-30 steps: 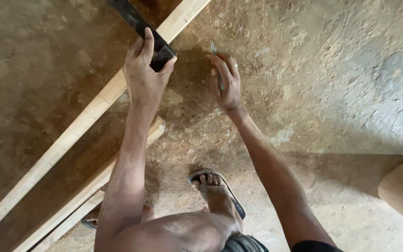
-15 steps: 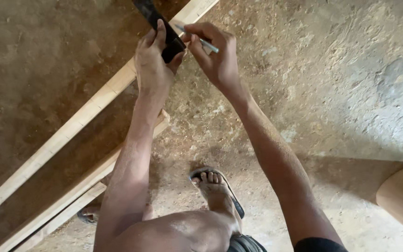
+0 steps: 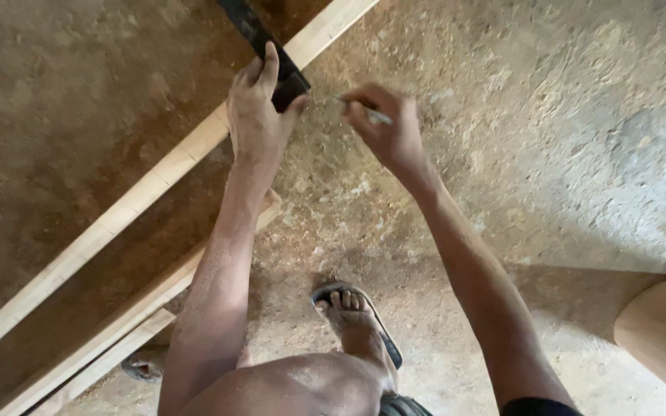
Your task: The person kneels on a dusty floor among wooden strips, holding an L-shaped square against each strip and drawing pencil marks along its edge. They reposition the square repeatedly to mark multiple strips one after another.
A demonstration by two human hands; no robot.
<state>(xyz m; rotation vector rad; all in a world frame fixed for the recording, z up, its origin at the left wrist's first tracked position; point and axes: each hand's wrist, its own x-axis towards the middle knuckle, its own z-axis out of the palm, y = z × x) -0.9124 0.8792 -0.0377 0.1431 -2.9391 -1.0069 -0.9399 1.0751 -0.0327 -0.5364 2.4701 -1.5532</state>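
Observation:
A long pale wooden plank [image 3: 117, 219] runs diagonally across the dirt floor from lower left to upper right. My left hand [image 3: 258, 115] presses a black square tool [image 3: 260, 42] flat on the plank, fingers laid over its thick stock. My right hand [image 3: 387, 127] hovers just right of the plank's edge and pinches a thin pencil [image 3: 364, 110], its tip pointing toward the corner of the tool. Whether the tip touches the wood I cannot tell.
Two more wooden strips [image 3: 129, 323] lie parallel below the first plank. My foot in a dark sandal [image 3: 356, 320] stands on the sawdust-strewn ground. A pale rounded wooden piece [image 3: 660, 331] sits at the right edge.
My right hand picked a pencil off the ground, brought it to the tool on the plank, then drew it back off the plank's edge. The left hand stayed on the tool.

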